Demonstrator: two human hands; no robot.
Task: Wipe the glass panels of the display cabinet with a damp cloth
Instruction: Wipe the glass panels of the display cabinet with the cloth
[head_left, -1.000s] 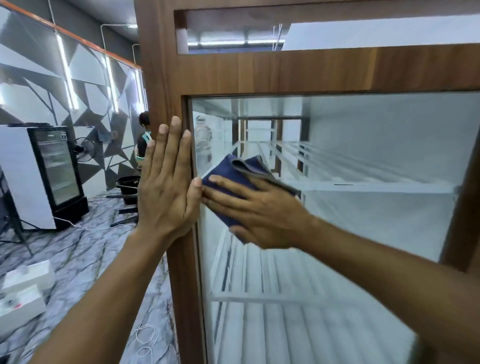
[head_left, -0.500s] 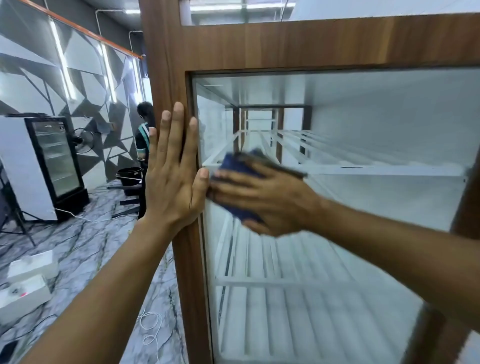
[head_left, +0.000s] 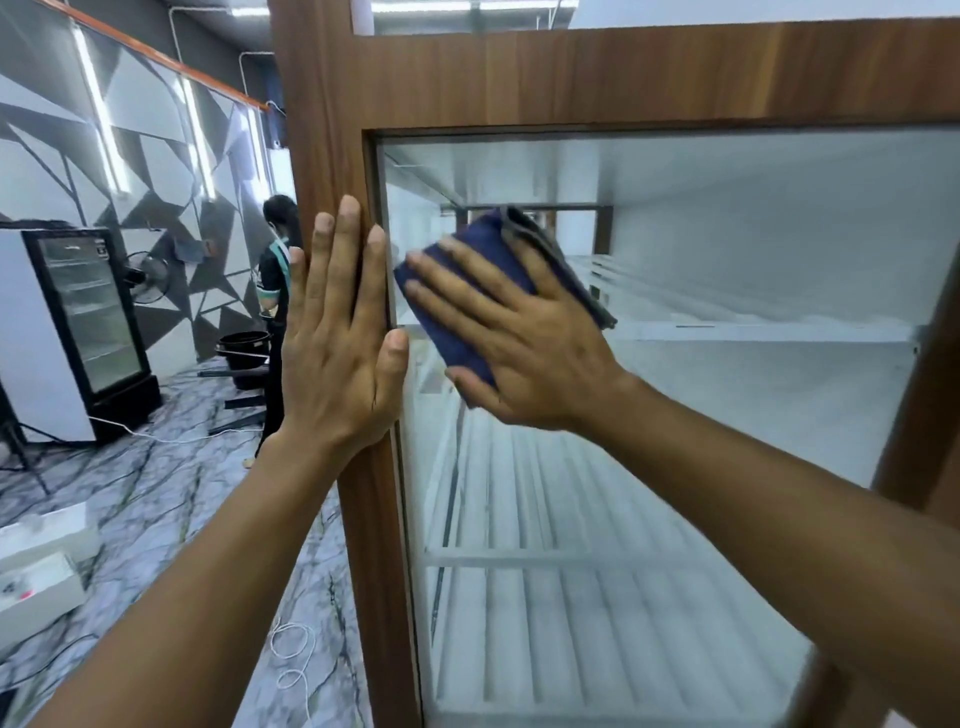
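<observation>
A: The room?
B: Marbled floor at left; the wood-framed cabinet fills the right.
A: Hands?
B: Left hand lies flat, fingers straight, on the frame post. Right hand, fingers spread, presses the blue cloth to the glass panel, upper left.
A: Containers?
B: Cabinet shows white slatted shelves; black bucket far left, contents hidden.

Black glass-door fridge against a geometric wall, standing fan beside it, person by a black bucket; white boxes and cable on marbled floor
</observation>
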